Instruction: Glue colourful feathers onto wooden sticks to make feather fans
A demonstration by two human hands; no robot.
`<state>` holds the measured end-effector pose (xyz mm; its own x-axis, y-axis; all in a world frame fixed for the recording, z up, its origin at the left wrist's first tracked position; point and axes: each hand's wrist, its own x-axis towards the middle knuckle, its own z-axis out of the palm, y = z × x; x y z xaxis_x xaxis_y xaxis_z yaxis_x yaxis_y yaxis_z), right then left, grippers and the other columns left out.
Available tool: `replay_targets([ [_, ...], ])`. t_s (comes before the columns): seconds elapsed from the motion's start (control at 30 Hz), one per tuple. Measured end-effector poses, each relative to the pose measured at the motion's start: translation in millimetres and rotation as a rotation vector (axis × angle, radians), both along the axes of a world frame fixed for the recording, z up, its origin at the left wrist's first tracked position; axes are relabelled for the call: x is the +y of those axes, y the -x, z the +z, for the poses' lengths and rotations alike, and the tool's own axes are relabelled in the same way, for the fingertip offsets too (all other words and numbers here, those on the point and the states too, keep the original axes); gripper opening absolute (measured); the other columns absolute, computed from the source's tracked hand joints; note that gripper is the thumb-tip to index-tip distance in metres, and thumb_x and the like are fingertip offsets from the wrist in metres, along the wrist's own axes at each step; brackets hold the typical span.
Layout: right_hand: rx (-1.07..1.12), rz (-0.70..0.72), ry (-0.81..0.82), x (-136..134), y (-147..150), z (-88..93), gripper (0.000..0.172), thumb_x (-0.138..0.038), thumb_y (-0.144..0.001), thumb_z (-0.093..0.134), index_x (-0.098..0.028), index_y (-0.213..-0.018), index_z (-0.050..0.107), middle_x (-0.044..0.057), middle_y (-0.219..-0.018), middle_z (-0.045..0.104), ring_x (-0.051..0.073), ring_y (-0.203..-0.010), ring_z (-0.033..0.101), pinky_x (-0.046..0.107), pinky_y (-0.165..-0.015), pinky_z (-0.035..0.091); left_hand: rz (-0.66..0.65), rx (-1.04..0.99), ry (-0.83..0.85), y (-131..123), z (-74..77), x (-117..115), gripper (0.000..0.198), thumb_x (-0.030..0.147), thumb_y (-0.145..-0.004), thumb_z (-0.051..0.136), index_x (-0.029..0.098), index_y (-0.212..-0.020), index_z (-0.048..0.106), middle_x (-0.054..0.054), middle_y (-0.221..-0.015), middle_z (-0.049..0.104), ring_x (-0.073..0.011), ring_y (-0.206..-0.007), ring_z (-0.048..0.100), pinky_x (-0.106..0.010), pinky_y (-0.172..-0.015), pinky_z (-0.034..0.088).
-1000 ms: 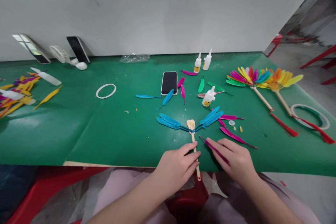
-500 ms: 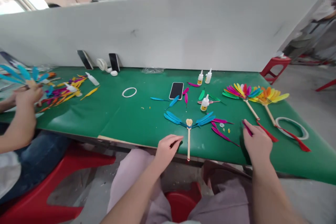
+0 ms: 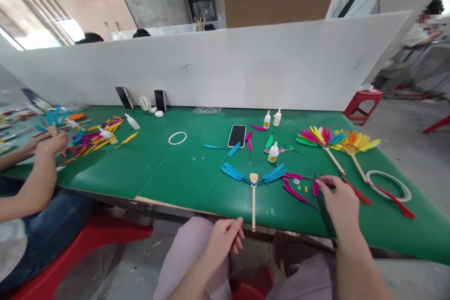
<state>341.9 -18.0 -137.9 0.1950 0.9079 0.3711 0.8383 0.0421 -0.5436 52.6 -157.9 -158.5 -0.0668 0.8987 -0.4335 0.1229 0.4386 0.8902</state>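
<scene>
My right hand (image 3: pixel 339 201) pinches a magenta feather (image 3: pixel 315 187) above the green table, close to other magenta feathers (image 3: pixel 295 193). My left hand (image 3: pixel 225 238) hangs at the table's front edge, fingers loosely curled and apart from the thumb, with nothing visible in it. Between my hands lies a wooden fan handle (image 3: pixel 253 206) with a heart-shaped head, its lower end reaching the edge. Blue feathers (image 3: pixel 234 172) spread from both sides of that head. A glue bottle (image 3: pixel 273 153) stands just beyond it.
Finished feather fans (image 3: pixel 323 138) with red tassels and a roll of white tape (image 3: pixel 386 185) lie at right. Two more glue bottles (image 3: pixel 277 117), a phone (image 3: pixel 236 137) and a white ring (image 3: pixel 177 138) are farther back. At left, a co-worker's hands (image 3: pixel 52 143) hold blue feathers.
My right hand has shifted slightly left with the magenta feather, which now hangs upright. My left hand has drawn back from the fan handle, down past the table edge. The view has tilted up.
</scene>
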Motion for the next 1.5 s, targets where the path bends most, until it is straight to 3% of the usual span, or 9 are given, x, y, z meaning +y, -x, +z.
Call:
replay_targets([
  [0.4,0.425,0.115,0.023,42.2,63.0,43.4,0.031,-0.05,-0.072,0.056,-0.019,-0.07,0.058,0.001,-0.061,0.063,0.015,-0.052,0.055,0.027,-0.054,0.041,-0.114,-0.127,0.127,-38.8,-4.0,5.4,0.068,0.079,-0.062,0.04,0.013,-0.062,0.057,-0.001,-0.046,0.054,-0.0072,-0.035,0.042,-0.02,-0.039,0.031],
  [0.57,0.648,0.118,-0.081,73.5,71.1,62.9,0.029,-0.045,-0.064,0.067,-0.019,-0.065,0.054,-0.003,-0.052,0.056,0.01,-0.041,0.049,0.024,-0.042,0.041,-0.131,0.017,0.081,-14.3,22.3,7.6,0.063,0.074,-0.065,0.043,0.014,-0.053,0.056,-0.001,-0.042,0.051,-0.0088,-0.033,0.043,-0.02,-0.035,0.031],
  [0.67,0.82,0.111,-0.14,80.7,64.8,60.1,0.024,-0.038,-0.063,0.07,-0.017,-0.067,0.058,-0.002,-0.055,0.059,0.011,-0.045,0.055,0.025,-0.048,0.049,-0.039,0.274,-0.083,30.8,56.5,44.2,0.055,0.063,-0.075,0.041,0.015,-0.053,0.056,0.001,-0.041,0.05,-0.0091,-0.035,0.043,-0.02,-0.037,0.032],
  [0.8,0.994,0.117,-0.195,77.5,49.2,47.9,0.021,-0.032,-0.06,0.071,-0.016,-0.069,0.061,0.0,-0.061,0.064,0.012,-0.055,0.063,0.026,-0.06,0.055,0.02,0.516,-0.291,85.1,83.0,131.3,0.038,0.05,-0.079,0.047,0.017,-0.074,0.064,-0.002,-0.064,0.063,-0.0136,-0.059,0.057,-0.022,-0.054,0.041],
  [0.9,1.052,0.123,-0.236,74.1,35.3,44.2,0.021,-0.031,-0.062,0.07,-0.016,-0.074,0.062,0.002,-0.068,0.067,0.013,-0.063,0.066,0.025,-0.064,0.056,-0.004,0.659,-0.374,94.8,71.4,190.2,0.027,0.036,-0.073,0.059,0.017,-0.092,0.066,-0.006,-0.086,0.066,-0.0186,-0.078,0.059,-0.027,-0.069,0.044],
  [1.0,1.073,0.089,-0.293,72.2,22.8,44.7,0.022,-0.028,-0.061,0.072,-0.017,-0.075,0.059,0.0,-0.068,0.068,0.014,-0.066,0.067,0.025,-0.063,0.056,-0.042,0.742,-0.434,87.9,49.3,218.0,0.044,0.033,-0.071,0.064,0.018,-0.112,0.059,-0.008,-0.1,0.064,-0.0207,-0.085,0.058,-0.03,-0.074,0.043],
  [1.2,0.85,0.036,-0.082,61.8,7.2,43.7,0.019,-0.028,-0.064,0.07,-0.017,-0.069,0.056,-0.002,-0.055,0.064,0.013,-0.051,0.063,0.023,-0.049,0.054,-0.101,0.759,-0.456,82.4,25.5,221.0,0.055,0.024,-0.071,0.062,0.022,-0.125,0.05,0.0,-0.077,0.063,-0.0145,-0.062,0.053,-0.027,-0.063,0.042],
  [1.33,0.679,0.151,0.209,52.1,3.6,42.7,0.016,-0.029,-0.064,0.069,-0.015,-0.066,0.062,0.003,-0.057,0.066,0.014,-0.053,0.063,0.023,-0.05,0.053,-0.063,0.699,-0.465,83.3,26.8,219.3,0.051,0.026,-0.073,0.059,0.02,-0.123,0.052,0.001,-0.073,0.062,-0.0141,-0.064,0.054,-0.027,-0.066,0.042],
  [1.5,0.667,0.214,0.241,49.6,5.3,40.5,0.021,-0.037,-0.07,0.064,-0.015,-0.07,0.065,0.006,-0.068,0.069,0.017,-0.063,0.066,0.031,-0.062,0.056,0.017,0.593,-0.501,85.8,32.7,215.6,0.045,0.031,-0.073,0.058,0.019,-0.116,0.057,-0.001,-0.074,0.061,-0.0147,-0.066,0.054,-0.028,-0.068,0.043],
])
